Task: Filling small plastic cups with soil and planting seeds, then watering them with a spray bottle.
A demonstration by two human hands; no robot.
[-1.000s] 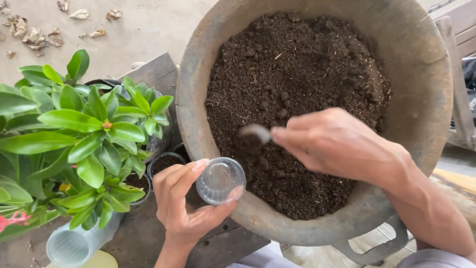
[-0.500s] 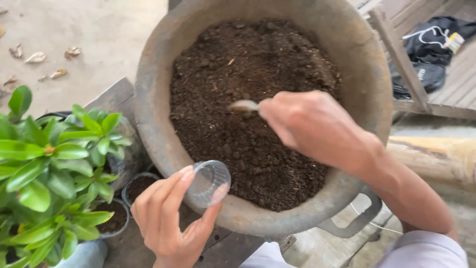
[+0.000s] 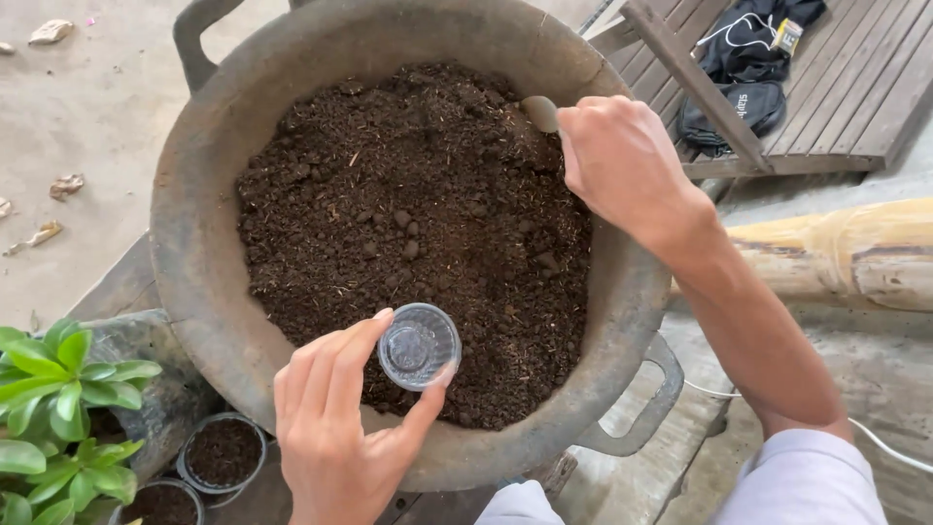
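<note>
Left hand (image 3: pixel 335 437): fingers hold clear cup (image 3: pixel 419 345) over near rim of soil tub (image 3: pixel 194 243) | Right hand (image 3: pixel 622 160): fingers closed around spoon (image 3: pixel 540 113), bowl at soil (image 3: pixel 408 224), far side.

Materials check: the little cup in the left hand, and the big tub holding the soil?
Small cup: looks like clear thin plastic, glossy; the soil shows through it and its rim catches light. Big tub: probably rubber or heavy plastic, matte grey-brown and scuffed, with thick moulded loop handles; could be otherwise, the look leaves it open.
</note>
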